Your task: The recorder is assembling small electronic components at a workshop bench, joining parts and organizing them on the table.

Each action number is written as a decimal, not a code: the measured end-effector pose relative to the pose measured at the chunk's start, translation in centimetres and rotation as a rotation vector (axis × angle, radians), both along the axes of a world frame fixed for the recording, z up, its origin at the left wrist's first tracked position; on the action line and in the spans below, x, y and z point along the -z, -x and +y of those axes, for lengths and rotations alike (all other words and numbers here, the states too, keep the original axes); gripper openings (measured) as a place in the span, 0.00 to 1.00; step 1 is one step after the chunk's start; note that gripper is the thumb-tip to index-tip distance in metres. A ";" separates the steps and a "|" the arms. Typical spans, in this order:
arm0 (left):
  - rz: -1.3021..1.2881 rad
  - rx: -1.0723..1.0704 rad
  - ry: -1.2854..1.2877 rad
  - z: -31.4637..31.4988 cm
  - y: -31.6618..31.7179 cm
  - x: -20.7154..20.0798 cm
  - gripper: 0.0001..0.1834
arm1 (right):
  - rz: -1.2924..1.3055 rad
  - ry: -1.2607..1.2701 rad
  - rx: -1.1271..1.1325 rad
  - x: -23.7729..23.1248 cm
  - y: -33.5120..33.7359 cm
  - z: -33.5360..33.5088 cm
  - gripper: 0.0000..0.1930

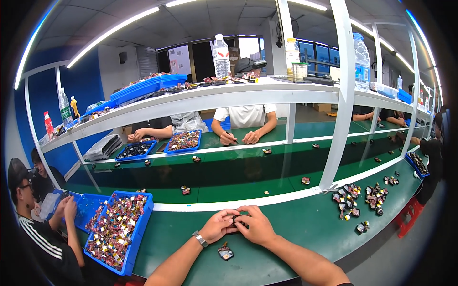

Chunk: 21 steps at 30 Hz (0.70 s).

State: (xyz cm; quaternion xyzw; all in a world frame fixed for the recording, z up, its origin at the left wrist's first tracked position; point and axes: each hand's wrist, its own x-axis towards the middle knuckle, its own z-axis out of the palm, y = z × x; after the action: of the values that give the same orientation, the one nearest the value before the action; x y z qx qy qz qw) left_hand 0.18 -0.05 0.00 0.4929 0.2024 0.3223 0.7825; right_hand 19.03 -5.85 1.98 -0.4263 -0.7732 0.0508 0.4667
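Note:
My left hand (218, 226) and my right hand (259, 228) meet over the green bench, fingers closed together around a small black part (234, 220). Fingers cover most of that part, so its exact kind is hidden. A watch sits on my left wrist. Just below my hands, on the bench, lies a small dark-edged electronic piece (225, 252) with a pale face and a short reddish-brown tail. To the left of my forearm, a blue tray (138, 238) is heaped with similar small reddish, white and yellow pieces.
Clusters of small parts (347, 201) lie on the bench at right. Beyond a white rail, scattered pieces sit on a dark green conveyor (219, 174). White posts (338, 95) carry a shelf (205, 99) with bottles and trays. Other people work at left, across and at right.

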 end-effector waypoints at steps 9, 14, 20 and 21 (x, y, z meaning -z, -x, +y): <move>-0.047 0.008 0.014 0.2 0.2 0.3 0.14 | 0.031 -0.014 0.007 -0.2 0.2 -0.2 0.07; -0.044 -0.011 0.015 -0.1 0.4 0.4 0.15 | 0.048 0.014 0.003 0.1 0.4 -0.2 0.08; -0.060 -0.012 0.032 -0.2 -1.2 0.1 0.15 | 0.039 -0.024 0.056 1.0 -0.7 0.1 0.09; -0.072 -0.033 0.023 -0.2 -1.2 0.0 0.15 | 0.042 -0.069 0.065 1.3 -0.6 0.0 0.09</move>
State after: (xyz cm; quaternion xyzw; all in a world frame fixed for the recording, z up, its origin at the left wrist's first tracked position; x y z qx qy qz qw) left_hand 1.40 -0.28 0.04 0.4686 0.1856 0.3503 0.7895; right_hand 19.62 -5.85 0.72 -0.4336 -0.7504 0.0179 0.4985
